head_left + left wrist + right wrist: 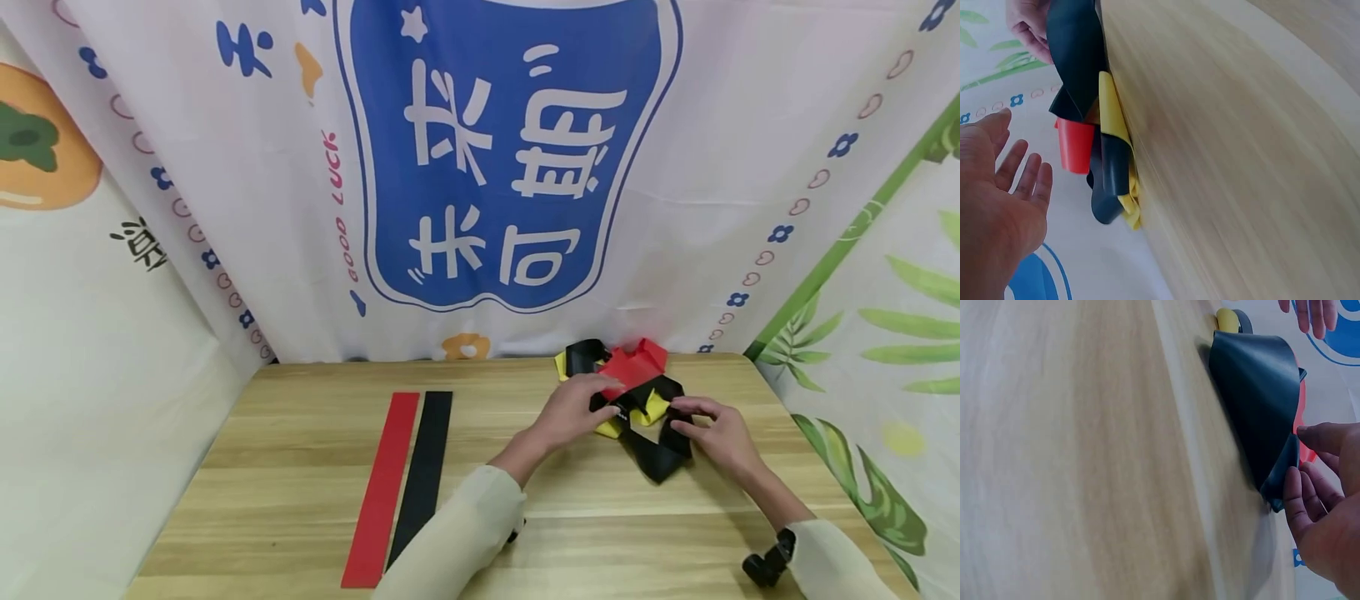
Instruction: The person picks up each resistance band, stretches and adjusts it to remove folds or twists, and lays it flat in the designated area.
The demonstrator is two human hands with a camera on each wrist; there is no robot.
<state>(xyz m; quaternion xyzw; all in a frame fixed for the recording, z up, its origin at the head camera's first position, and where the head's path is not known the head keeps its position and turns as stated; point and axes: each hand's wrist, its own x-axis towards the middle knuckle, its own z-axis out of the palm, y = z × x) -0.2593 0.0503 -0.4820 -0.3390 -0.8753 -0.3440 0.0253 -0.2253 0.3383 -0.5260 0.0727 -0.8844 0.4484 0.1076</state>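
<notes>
A tangled pile of glossy, rubbery-looking flat bands lies at the table's back right: a red band [633, 367], black bands [660, 457] and yellow bands [654, 407]. My left hand [576, 408] hovers at the pile's left side; in the left wrist view its fingers [1025, 178] are extended, apart from the bands. On the right side, my right hand [716, 433] pinches the edge of a black band [1257, 394] between thumb and fingers. That band curves in a broad fold, partly hiding the red one behind it.
Left of the hands, a red strip [382, 492] and a black strip [423, 467] lie flat, side by side, on the wooden table [285, 483]. A printed white cloth [712, 208] hangs along the table's back edge.
</notes>
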